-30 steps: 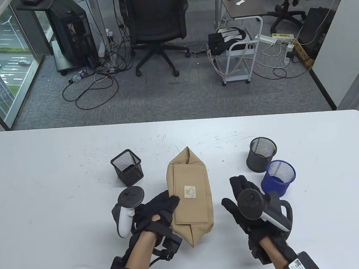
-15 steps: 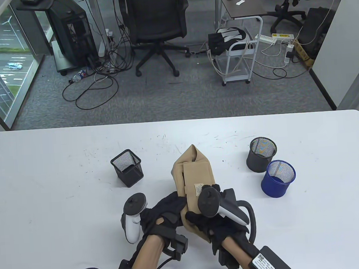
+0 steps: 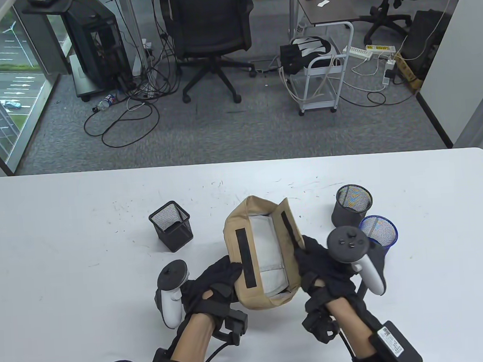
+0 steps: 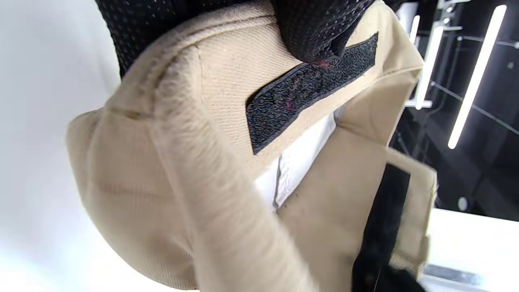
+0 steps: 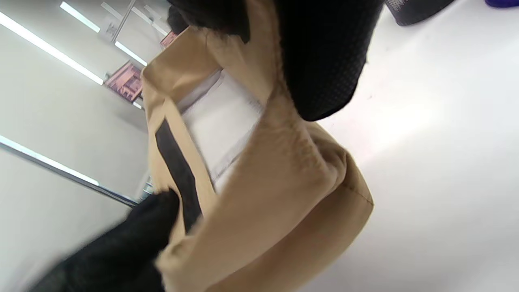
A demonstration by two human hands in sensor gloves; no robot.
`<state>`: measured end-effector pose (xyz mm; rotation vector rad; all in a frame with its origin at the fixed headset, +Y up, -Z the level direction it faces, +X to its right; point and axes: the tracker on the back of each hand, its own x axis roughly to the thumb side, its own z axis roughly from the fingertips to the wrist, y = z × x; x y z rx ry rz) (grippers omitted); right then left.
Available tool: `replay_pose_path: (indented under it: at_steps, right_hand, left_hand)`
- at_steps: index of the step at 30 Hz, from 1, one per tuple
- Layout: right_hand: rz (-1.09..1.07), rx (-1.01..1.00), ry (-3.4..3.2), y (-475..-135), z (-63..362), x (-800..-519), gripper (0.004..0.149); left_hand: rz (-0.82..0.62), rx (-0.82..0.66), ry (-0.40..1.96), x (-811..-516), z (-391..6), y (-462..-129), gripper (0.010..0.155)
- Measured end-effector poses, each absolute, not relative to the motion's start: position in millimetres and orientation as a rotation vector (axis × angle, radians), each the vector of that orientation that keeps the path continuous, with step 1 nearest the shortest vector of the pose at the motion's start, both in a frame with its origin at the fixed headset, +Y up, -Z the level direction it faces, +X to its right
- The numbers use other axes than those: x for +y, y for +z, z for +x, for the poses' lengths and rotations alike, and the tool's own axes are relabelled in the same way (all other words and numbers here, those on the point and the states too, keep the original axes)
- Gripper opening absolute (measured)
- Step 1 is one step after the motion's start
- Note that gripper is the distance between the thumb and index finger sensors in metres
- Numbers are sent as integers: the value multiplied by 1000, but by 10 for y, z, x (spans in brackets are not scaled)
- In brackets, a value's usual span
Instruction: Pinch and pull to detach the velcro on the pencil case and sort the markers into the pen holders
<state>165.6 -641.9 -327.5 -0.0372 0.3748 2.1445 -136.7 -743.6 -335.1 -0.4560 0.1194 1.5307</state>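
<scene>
The tan pencil case lies at mid table with its flap pulled apart. Two black velcro strips show, and a white lining between them. My left hand grips the case's left side, thumb on the velcro. My right hand pinches the flap and holds it out to the right. No markers are visible inside. Close up, the case fills the right wrist view under my right fingers.
A black square mesh holder stands left of the case. A round dark mesh holder and a blue round holder stand at the right, the blue one partly behind my right tracker. White table around.
My right hand came across onto the case, took the flap and peeled it to the right. The velcro has come apart and the case is open. My left hand stayed on the left side.
</scene>
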Motion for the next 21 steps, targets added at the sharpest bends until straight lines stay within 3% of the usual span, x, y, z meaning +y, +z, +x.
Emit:
replay_pose_path:
  at_steps: [5,7,10,14,19,21]
  right_hand:
    - [-76,411,2036,-3300,1836,-6553,52]
    - [-92,407,2053,-3298,1841,-6583,52]
    - [-112,397,2085,-3311,1818,-6629,52]
    - [-123,398,2074,-3321,1772,-6678,52]
    - [-106,395,2043,-3287,1726,-6665,52]
    - [-104,391,2053,-3284,1731,-6668,52]
  left_hand:
    - [-523,152,1246,-7244,-1303,-3476,53]
    - [-510,195,980,-7027,-1235,-3515,62]
    - [-402,120,398,-6642,-942,-3534,79]
    - [-355,131,377,-6489,-526,-3549,91]
    - [-549,177,157,-6754,-186,-3727,119]
    - [-575,169,203,-6809,-178,-3764,121]
